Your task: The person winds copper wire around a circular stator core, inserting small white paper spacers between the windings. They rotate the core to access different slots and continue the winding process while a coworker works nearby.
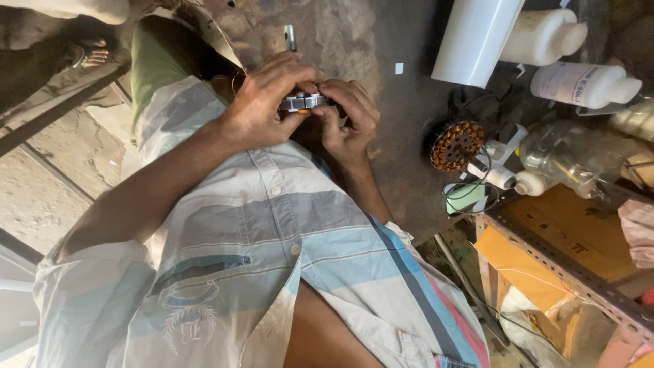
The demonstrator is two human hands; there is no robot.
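Note:
My left hand [262, 102] and my right hand [347, 119] meet over a dark, stained work surface [395, 95]. Both are shut on a small silver metal part [303, 102], with a bit of orange showing under it. The left fingers curl over its top, and the right thumb and fingers pinch its right end. Most of the part is hidden by my fingers. A thin copper wire loop [236, 80] shows just left of my left hand. My striped shirt [286, 238] fills the lower view.
A wound copper stator [456, 145] lies right of my hands. White bottles [584, 83], a white cylinder [477, 37] and a clear plastic bottle [565, 157] crowd the right side. A perforated metal shelf frame [565, 269] stands lower right. A small metal tool [291, 37] lies above. Another person's sandalled foot [88, 56] is top left.

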